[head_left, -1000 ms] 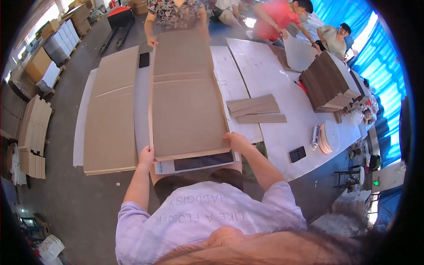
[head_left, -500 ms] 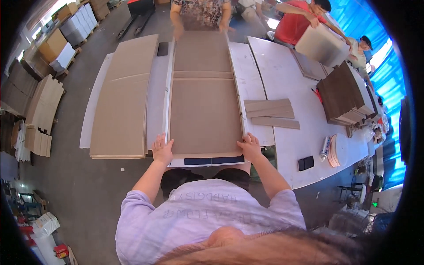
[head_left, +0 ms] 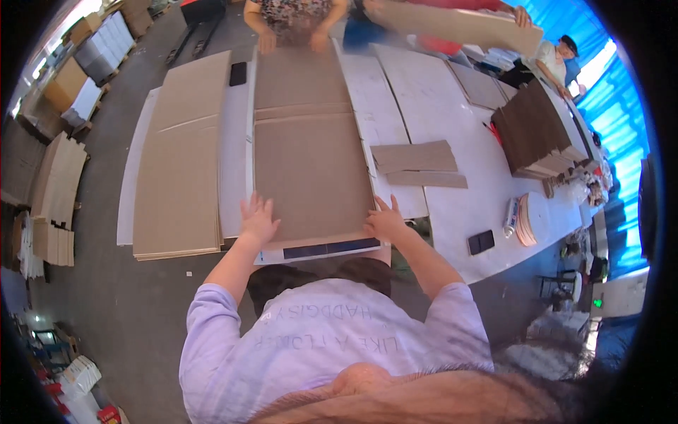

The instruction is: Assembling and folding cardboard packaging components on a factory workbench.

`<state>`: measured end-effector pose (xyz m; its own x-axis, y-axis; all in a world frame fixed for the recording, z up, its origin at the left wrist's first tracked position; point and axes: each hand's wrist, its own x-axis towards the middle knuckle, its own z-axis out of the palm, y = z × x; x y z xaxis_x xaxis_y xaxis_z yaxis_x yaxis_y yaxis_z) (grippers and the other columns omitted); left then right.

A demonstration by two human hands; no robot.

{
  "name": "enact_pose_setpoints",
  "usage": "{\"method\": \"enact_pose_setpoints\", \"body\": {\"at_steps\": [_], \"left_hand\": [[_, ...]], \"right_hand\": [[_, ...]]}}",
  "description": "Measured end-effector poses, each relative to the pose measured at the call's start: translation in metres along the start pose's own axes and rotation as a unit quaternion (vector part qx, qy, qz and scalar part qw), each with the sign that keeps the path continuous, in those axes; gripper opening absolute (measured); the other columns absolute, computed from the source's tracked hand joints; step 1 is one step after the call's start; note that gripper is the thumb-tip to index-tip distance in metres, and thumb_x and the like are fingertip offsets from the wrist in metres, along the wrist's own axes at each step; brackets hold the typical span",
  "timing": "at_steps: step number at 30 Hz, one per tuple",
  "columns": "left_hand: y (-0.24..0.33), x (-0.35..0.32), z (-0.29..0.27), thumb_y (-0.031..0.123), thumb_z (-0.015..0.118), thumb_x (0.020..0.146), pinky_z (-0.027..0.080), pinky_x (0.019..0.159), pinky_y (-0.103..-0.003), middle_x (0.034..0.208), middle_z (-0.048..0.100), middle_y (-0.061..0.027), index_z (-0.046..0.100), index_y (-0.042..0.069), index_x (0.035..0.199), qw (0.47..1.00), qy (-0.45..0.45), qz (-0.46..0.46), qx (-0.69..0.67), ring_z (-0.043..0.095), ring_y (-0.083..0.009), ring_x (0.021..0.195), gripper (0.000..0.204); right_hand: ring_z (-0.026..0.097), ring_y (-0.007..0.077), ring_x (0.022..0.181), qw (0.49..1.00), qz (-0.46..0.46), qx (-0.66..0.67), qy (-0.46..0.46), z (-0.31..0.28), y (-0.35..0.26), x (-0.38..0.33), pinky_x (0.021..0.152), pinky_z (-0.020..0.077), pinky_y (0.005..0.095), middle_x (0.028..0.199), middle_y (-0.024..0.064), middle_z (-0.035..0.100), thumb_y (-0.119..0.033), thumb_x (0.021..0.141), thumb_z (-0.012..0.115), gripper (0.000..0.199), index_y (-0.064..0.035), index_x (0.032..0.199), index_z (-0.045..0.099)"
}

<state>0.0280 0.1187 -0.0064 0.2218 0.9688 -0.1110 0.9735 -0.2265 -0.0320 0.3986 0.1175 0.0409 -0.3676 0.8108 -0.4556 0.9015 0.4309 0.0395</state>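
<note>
A long brown cardboard sheet (head_left: 314, 169), creased across its upper half, lies in front of me between two white raised edges. My left hand (head_left: 259, 219) rests on its near left edge, fingers spread. At the near right edge lies my right hand (head_left: 385, 218), its fingers apart and touching the border. Neither hand grips anything that I can see. A dark strip (head_left: 332, 249) shows along the near end, below the cardboard. Across the table, another person's hands (head_left: 294, 42) are on the far end of the sheet.
Stacked cardboard sheets (head_left: 180, 162) lie on the left, beside a dark phone (head_left: 239, 73). To the right are cardboard strips (head_left: 417, 157), another phone (head_left: 481, 242), a spray can (head_left: 510, 217), a tape roll (head_left: 531, 220) and a brown stack (head_left: 540, 131). A co-worker carries a board (head_left: 459, 25).
The person in red has come leftward with the board, toward the far side of the table. The facing person's hands have moved inward onto the sheet. My view has shifted slightly.
</note>
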Motion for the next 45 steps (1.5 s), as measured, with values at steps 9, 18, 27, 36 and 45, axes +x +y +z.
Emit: {"method": "enact_pose_setpoints", "body": {"at_steps": [9, 18, 27, 36, 45], "left_hand": [[-0.021, 0.001, -0.031, 0.039, 0.063, 0.083, 0.011, 0.111, -0.059, 0.151, 0.027, -0.0122, 0.032, 0.007, 0.142, 0.975, -0.106, -0.013, -0.194, 0.020, -0.0314, 0.141, 0.074], [-0.041, -0.017, 0.091, 0.021, 0.064, 0.082, 0.015, 0.112, -0.053, 0.148, 0.031, -0.0178, 0.030, 0.009, 0.144, 0.896, 0.066, -0.189, -0.397, 0.022, -0.0331, 0.141, 0.072], [-0.015, -0.010, 0.073, 0.007, 0.059, 0.083, 0.021, 0.114, -0.041, 0.147, 0.028, -0.0249, 0.022, -0.005, 0.142, 0.909, 0.120, -0.143, -0.372, 0.026, -0.0355, 0.138, 0.070], [0.009, -0.007, 0.061, 0.016, 0.059, 0.086, 0.023, 0.113, -0.042, 0.146, 0.024, -0.0296, 0.021, -0.007, 0.142, 0.959, 0.099, -0.114, -0.238, 0.025, -0.0408, 0.137, 0.072], [0.018, -0.002, 0.049, 0.037, 0.056, 0.087, 0.022, 0.112, -0.045, 0.147, 0.022, -0.0293, 0.020, -0.003, 0.144, 0.972, 0.060, -0.149, -0.169, 0.023, -0.0404, 0.137, 0.078]], "right_hand": [[0.047, 0.0239, 0.125, 0.738, 0.061, 0.623, 0.253, 0.076, 0.077, 0.029, 0.103, 0.0369, 0.0334, 0.134, 0.0147, 0.051, -0.022, 0.090, 0.060, 0.045, -0.0040, 0.130, 0.049], [0.035, 0.0328, 0.134, 0.850, 0.100, 0.471, 0.213, 0.091, 0.041, 0.055, 0.112, 0.0194, 0.0433, 0.145, 0.0202, 0.036, -0.019, 0.082, 0.063, 0.083, -0.0065, 0.148, 0.014], [0.025, 0.0262, 0.140, 0.817, 0.082, 0.513, 0.248, 0.112, 0.036, 0.069, 0.113, 0.0014, 0.0487, 0.149, 0.0125, 0.031, -0.013, 0.080, 0.058, 0.084, -0.0114, 0.150, 0.012], [0.024, 0.0248, 0.140, 0.820, 0.083, 0.516, 0.233, 0.102, 0.030, 0.063, 0.113, 0.0010, 0.0489, 0.149, 0.0134, 0.032, -0.013, 0.079, 0.056, 0.082, -0.0107, 0.149, 0.014], [0.021, 0.0306, 0.141, 0.840, 0.133, 0.458, 0.259, 0.105, 0.012, 0.070, 0.114, 0.0100, 0.0484, 0.150, 0.0191, 0.026, -0.015, 0.084, 0.056, 0.076, -0.0037, 0.148, 0.015]]}}
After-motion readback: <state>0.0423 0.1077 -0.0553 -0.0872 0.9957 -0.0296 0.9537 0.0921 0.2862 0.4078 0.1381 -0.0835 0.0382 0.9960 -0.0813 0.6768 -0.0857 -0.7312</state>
